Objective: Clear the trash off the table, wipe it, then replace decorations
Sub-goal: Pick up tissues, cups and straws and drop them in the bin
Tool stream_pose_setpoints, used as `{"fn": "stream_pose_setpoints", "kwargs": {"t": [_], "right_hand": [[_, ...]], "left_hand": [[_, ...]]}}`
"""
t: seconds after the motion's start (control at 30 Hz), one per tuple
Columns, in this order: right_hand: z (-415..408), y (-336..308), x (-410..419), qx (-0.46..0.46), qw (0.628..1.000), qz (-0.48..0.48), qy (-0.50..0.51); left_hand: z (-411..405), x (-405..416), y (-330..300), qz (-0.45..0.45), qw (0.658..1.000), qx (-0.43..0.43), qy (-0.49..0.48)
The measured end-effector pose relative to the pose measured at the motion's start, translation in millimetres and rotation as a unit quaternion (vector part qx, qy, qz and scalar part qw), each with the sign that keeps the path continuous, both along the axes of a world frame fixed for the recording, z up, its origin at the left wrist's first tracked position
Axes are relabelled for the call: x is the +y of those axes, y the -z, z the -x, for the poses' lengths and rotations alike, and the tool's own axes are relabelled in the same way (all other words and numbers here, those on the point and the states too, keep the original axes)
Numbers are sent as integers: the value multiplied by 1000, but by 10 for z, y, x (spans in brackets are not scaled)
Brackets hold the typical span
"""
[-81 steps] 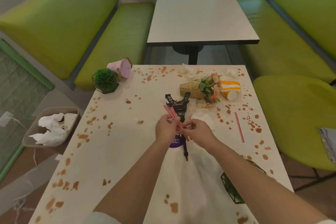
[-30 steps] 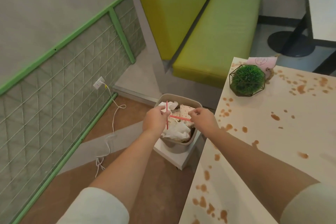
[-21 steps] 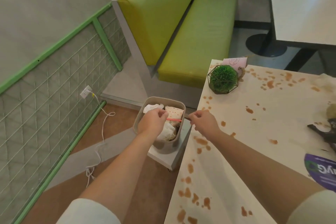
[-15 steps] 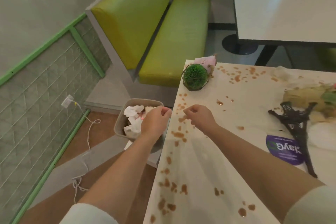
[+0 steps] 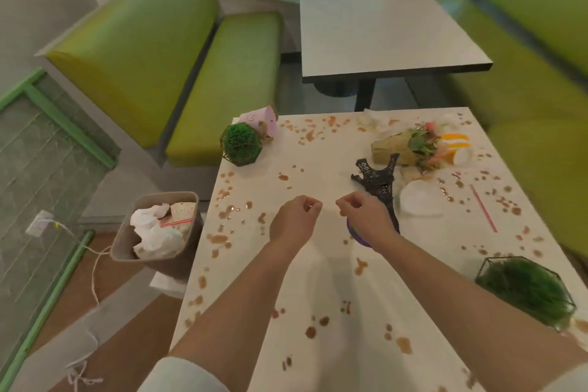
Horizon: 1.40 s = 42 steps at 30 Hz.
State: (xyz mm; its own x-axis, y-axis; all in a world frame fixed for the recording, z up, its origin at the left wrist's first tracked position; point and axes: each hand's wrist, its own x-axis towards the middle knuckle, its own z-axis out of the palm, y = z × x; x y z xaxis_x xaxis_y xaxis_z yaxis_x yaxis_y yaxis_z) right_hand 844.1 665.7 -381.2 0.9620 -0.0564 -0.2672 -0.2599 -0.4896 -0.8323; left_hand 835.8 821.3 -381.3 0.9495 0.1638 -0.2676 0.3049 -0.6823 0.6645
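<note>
Beside the stained tabletop point(image 5: 318, 264), the bin point(image 5: 121, 245) on the floor holds crumpled white tissues point(image 5: 156, 235), a spotted paper piece and a red straw point(image 5: 176, 222). Both the left hand point(image 5: 294, 221) and the right hand point(image 5: 362, 216) hover above the tabletop, fingers loosely curled and grasping nothing. Another red straw point(image 5: 483, 212) lies on the tabletop's right side, near a white lid point(image 5: 420, 200).

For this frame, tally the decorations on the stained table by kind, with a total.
Green moss balls in black wire geometric frames: 2
Black lattice Eiffel tower model, lying flat: 1
Paper-wrapped flower bouquet, lying on its side: 1
Pink pot, tipped over: 1
Total: 5
</note>
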Motion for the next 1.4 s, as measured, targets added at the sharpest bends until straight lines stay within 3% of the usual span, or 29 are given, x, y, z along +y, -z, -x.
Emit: {"fn": "stream_pose_setpoints", "kwargs": {"t": [0.47, 0.7, 1.03, 1.27, 1.4], "right_hand": [[-159, 238, -1684, 60, 988, 117, 86], [-407, 422, -2141, 101, 985, 123, 61], [-590, 628, -2308, 130, 987, 96, 22], [-676, 622, -2295, 127, 988, 93, -1], [-677, 575, -2288, 118, 990, 63, 33]], "left_hand": [[-64, -1720, 197, 60, 996, 15, 64], [-433, -2266, 364, 3, 994, 53, 95], [-740, -2545, 556, -142, 981, 91, 97], [-840, -2606, 586, -155, 977, 110, 92], [-831, -2591, 586, -86, 990, 86, 68]]}}
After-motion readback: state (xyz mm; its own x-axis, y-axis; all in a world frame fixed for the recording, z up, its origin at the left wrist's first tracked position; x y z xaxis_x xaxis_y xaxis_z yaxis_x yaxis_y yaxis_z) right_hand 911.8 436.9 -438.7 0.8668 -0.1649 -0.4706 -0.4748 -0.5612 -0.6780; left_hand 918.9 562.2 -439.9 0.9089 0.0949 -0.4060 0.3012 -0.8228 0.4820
